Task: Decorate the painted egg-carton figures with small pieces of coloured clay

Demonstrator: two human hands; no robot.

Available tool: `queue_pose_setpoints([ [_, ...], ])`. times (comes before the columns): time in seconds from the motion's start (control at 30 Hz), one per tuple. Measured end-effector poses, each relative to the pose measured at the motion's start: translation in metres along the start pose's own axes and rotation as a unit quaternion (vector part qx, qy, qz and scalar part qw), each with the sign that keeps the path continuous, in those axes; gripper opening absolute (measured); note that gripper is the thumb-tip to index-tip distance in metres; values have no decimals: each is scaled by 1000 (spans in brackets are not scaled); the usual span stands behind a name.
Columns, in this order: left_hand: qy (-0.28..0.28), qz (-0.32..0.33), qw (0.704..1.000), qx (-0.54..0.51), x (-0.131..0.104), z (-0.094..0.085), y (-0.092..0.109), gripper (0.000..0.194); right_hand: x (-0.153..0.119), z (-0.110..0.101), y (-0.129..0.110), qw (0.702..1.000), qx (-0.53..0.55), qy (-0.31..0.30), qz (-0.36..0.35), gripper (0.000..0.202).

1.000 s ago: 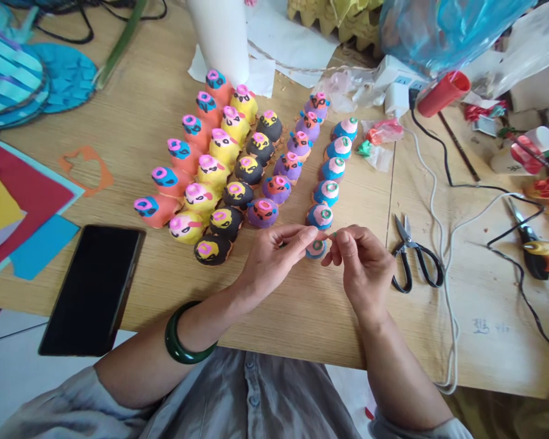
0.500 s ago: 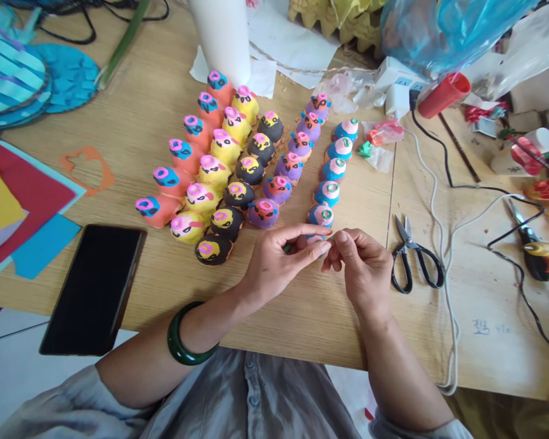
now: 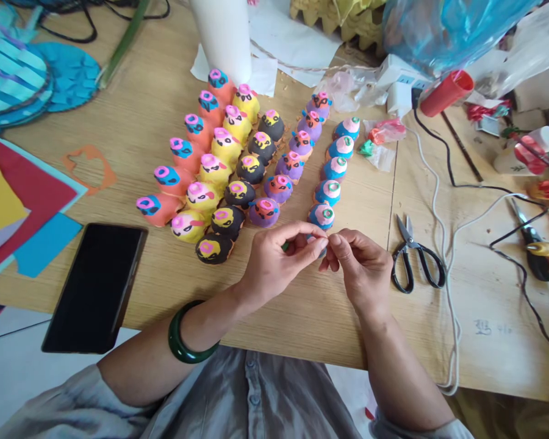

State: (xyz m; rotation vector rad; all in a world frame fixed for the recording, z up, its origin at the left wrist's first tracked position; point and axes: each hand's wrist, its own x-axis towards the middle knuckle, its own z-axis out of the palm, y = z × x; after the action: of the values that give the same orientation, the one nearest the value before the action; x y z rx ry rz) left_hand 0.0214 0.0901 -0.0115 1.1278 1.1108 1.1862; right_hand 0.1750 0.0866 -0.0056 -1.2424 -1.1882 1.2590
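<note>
My left hand (image 3: pixel 286 253) is closed, with a bit of green modelling clay showing inside its curled fingers. Its thumb and forefinger tips meet those of my right hand (image 3: pixel 363 268), which is pinched; whatever lies between the tips is too small to make out. Both hands hover at the near end of a row of blue figures (image 3: pixel 327 192) with pale pink tops and green rings. The nearest blue figure is mostly hidden behind my fingers. To the left stand rows of purple figures (image 3: pixel 278 190), black figures (image 3: pixel 251 169), yellow figures (image 3: pixel 202 196) and orange figures (image 3: pixel 174 182).
Black-handled scissors (image 3: pixel 412 253) lie right of my right hand, beside white cables (image 3: pixel 449 292). Pink and green clay in plastic wrap (image 3: pixel 383 139) sits beyond. A phone (image 3: pixel 95 286) lies at left near coloured paper (image 3: pixel 36 195). A white cylinder (image 3: pixel 224 36) stands at the back.
My fingertips have drawn slightly closer together, and the left forefinger is more bent. The figures and tools stay in place; the view has shifted slightly.
</note>
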Motion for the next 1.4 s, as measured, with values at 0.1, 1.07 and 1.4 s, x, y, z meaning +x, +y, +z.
queue_pose_setpoints([
  [0.1, -2, -136, 972, -189, 6, 0, 2, 8, 3, -3, 6, 999, 25, 34, 1, 16],
  [1.07, 33, -254, 855, -450, 15, -8, 7, 21, 5, -8, 9, 997, 56, 38, 30, 12],
  [1.4, 9, -217, 885, -412, 13, -9, 11, 29, 8, -9, 11, 996, 72, 41, 26, 13],
])
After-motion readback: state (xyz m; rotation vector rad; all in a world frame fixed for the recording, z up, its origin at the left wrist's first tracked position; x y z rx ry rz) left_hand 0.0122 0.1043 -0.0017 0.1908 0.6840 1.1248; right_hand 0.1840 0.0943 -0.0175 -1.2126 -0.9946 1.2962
